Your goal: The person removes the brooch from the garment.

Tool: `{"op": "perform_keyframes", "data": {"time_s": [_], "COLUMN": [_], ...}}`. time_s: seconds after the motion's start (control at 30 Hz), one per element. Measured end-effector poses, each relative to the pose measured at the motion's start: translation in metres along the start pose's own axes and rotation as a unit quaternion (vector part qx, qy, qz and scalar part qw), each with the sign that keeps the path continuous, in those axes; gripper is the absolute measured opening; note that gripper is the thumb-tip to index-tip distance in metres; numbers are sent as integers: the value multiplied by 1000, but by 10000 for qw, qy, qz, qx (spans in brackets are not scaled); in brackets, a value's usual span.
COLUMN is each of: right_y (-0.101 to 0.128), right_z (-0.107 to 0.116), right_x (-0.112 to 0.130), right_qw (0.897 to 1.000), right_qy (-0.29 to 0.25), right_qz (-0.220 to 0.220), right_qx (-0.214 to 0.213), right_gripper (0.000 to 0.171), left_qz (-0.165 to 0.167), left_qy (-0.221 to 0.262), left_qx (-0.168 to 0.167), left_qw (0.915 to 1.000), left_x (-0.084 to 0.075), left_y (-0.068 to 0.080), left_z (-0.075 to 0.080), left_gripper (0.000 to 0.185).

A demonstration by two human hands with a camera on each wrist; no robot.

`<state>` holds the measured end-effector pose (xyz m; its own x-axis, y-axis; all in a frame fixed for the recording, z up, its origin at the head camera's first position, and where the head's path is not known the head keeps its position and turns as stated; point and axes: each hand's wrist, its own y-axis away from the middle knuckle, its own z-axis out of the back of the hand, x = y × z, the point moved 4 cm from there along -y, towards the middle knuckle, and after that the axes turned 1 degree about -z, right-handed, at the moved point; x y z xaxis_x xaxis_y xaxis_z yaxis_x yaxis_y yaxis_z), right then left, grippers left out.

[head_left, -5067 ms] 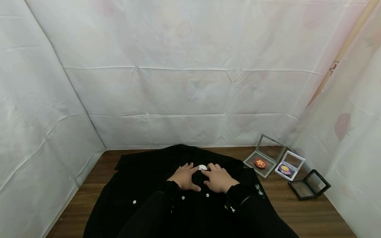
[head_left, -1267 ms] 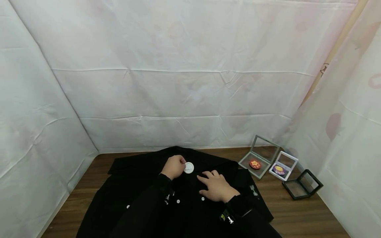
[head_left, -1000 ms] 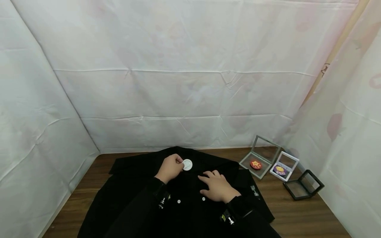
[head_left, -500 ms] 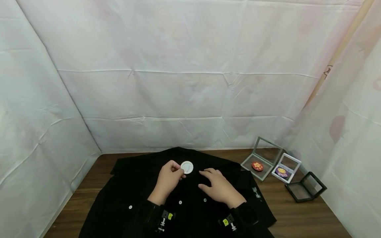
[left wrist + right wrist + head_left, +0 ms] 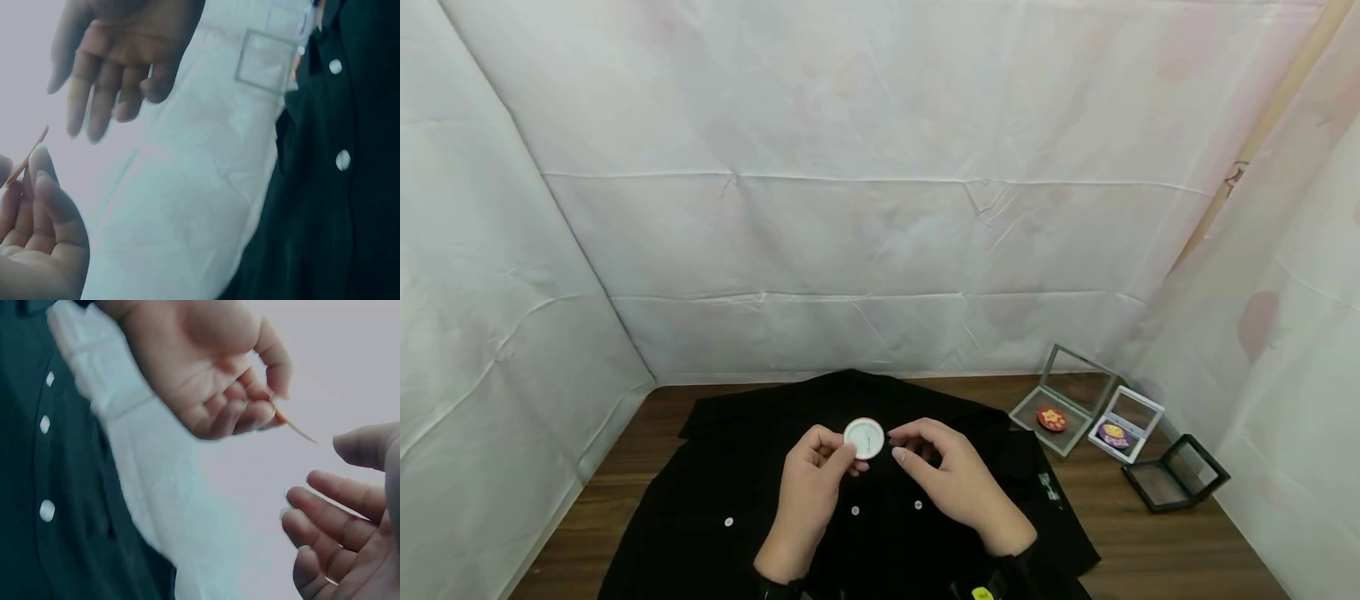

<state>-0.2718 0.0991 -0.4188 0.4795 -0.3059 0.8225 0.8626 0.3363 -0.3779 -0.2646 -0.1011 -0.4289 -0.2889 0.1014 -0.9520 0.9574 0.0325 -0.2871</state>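
Observation:
A round badge point(image 5: 864, 438), its white back with a thin pin line facing up, is pinched between the thumb and fingers of my left hand point(image 5: 811, 487) above a black shirt point(image 5: 745, 467). Seen edge-on in the left wrist view, the badge point(image 5: 28, 156) has an orange rim. Just to its right, my right hand point(image 5: 958, 479) has thumb and index finger apart, pointing at the badge. In the right wrist view a small gap shows between the badge point(image 5: 294, 425) and the loosely bent fingers of my right hand point(image 5: 350, 531).
The shirt, with white buttons point(image 5: 855, 510), is spread on a wooden table point(image 5: 1180, 550). At right stand a grey-framed case point(image 5: 1030, 408) with a red badge point(image 5: 1052, 419), a white case point(image 5: 1138, 450) with a purple-yellow badge point(image 5: 1112, 434), and a black case point(image 5: 1157, 486). White curtains surround the table.
Earlier both hands were on the shirt around the white disc. Since then my left hand has lifted the badge and brought it slightly nearer; my right hand has risen and moved close to it.

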Motion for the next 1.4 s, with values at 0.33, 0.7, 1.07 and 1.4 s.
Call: {"op": "perform_keyframes", "data": {"time_s": [0.33,0.7,1.07,1.4], "right_y": [12,20,26,27], "right_z": [4,9,13,9], "right_x": [36,45,54,62], "right_qw": [9907,9880,9867,9789], "right_qy": [-1124,-1041,-1018,-1088], "right_qz": [758,1045,1203,1728], "right_qx": [-138,-465,-394,-83], "right_gripper": [20,21,23,29], "left_qz": [-641,-733,-946,-1207], "left_qy": [242,-187,-791,-813], "left_qx": [155,601,832,933], "left_qw": [9975,9953,9889,9849], "left_x": [-31,-39,-58,-63], "left_y": [23,28,34,39], "left_z": [-12,-17,-13,-18], "left_gripper": [10,8,8,10]}}
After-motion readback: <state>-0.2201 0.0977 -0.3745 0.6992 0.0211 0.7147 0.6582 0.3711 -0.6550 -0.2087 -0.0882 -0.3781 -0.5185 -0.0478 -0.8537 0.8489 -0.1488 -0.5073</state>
